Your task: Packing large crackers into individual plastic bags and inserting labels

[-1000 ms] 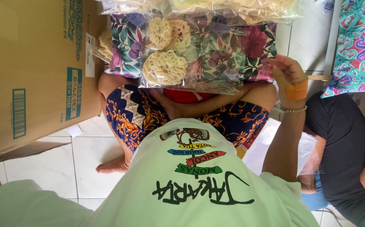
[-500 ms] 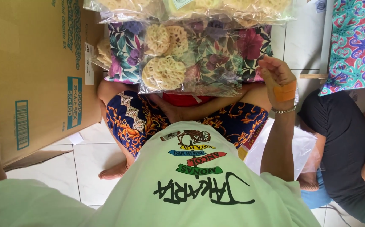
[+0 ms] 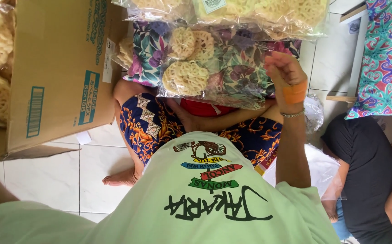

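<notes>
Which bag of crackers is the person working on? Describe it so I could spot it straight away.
Start at the big cardboard box on the left; just right of it a flowered cloth covers the person's lap. On that cloth lies a clear plastic bag beside the raised right hand. Unlike the packed bags stacked beyond it, it holds only a few round, lacy, pale yellow crackers.

The right hand [image 3: 282, 72] rose from the right edge of the clear bag of round crackers [image 3: 205, 68] and moved inward over it, fingers curling; the view slid slightly, showing more of the cardboard box [image 3: 56, 77].
</notes>
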